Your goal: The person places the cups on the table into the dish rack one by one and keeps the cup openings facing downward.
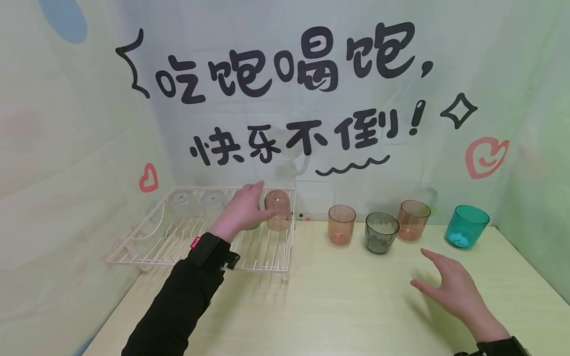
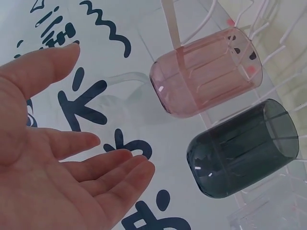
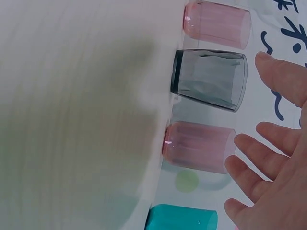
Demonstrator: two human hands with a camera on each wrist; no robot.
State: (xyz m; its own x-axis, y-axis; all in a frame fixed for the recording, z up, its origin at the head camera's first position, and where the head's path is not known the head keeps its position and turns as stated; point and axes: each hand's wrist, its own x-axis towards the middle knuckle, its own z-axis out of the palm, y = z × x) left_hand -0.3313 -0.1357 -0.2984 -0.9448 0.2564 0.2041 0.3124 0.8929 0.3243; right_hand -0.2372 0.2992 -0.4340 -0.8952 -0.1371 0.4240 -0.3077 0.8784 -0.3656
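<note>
My left hand (image 1: 242, 207) hovers over the white wire rack (image 1: 287, 257), fingers extended and holding nothing. Close to it, a pink glass (image 1: 277, 211) stands upside down on the rack. Beside that is an upside-down dark grey glass (image 2: 242, 148), mostly hidden behind the hand in the head view. My right hand (image 1: 454, 289) is above the table with thumb and fingers spread, touching nothing. Beyond it stand upright glasses: a pink one (image 1: 341, 226), a smoky grey one (image 1: 381, 235), another pink one (image 1: 413, 221) and a teal one (image 1: 467, 226).
Two clear glasses, one at the rack's back left (image 1: 181, 203) and one nearer the middle (image 1: 213, 203), also sit upside down. A printed backdrop (image 1: 276, 109) hangs behind the pale wooden table (image 1: 338, 306). Side curtains (image 1: 534, 198) border the table.
</note>
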